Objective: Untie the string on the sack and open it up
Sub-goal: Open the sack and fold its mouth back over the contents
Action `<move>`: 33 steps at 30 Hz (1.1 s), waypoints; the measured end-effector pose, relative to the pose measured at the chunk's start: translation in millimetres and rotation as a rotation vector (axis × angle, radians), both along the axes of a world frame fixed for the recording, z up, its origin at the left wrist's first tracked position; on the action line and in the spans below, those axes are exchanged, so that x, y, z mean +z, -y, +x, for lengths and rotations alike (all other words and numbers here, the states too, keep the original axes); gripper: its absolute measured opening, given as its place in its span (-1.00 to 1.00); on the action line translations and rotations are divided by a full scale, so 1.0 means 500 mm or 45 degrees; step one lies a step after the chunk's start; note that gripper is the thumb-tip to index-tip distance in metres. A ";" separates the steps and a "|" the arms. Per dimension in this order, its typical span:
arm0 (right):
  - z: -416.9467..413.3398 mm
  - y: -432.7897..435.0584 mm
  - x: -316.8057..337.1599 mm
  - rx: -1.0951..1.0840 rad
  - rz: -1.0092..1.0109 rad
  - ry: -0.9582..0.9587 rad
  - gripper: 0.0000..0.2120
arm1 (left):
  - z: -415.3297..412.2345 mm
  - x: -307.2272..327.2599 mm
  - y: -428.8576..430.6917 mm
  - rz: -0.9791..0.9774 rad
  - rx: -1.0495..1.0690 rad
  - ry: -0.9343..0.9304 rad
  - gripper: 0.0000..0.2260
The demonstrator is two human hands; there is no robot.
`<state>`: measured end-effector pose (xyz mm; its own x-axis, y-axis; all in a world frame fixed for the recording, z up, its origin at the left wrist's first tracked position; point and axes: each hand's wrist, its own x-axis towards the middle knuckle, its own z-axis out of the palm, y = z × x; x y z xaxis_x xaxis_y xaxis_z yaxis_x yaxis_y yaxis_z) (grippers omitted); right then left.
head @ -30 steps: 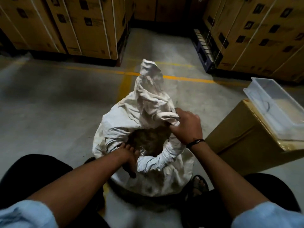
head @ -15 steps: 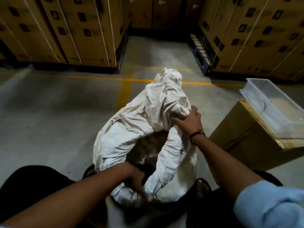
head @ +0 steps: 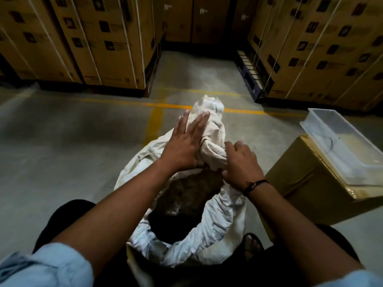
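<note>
Head view looked down on a grey concrete floor [head: 68,154] crossed by a yellow painted line [head: 132,103], with the white sack [head: 226,216] as the landmark at its centre. Beyond the sack, stacks of strapped cardboard cartons [head: 87,42] lined the back, left and right. To the right of the sack stood a single brown cardboard box [head: 306,183], and a clear plastic tray [head: 335,146] rested on its top. The sack itself stood on the floor between the person's dark-clothed knees, its mouth already open and the rim rolled down; a dark brown fill [head: 192,191] showed inside. A long twisted flap of the sack's cloth [head: 213,125] rose from the far rim, away from the person. The left hand [head: 184,146] lay flat on that flap, fingers spread and straight, pressing rather than gripping. The right hand [head: 241,162] was clenched on the bunched cloth at the right side of the rim, just beside the left. A dark wristband [head: 253,186] circled the right wrist. No string could be made out.
</note>
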<state>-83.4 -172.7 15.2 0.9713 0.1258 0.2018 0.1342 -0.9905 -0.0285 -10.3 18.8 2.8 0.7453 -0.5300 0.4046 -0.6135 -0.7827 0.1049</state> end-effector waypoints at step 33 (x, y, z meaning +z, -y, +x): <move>-0.020 0.042 0.029 0.345 0.313 0.076 0.20 | 0.021 0.131 0.062 -0.426 -0.337 -1.450 -0.31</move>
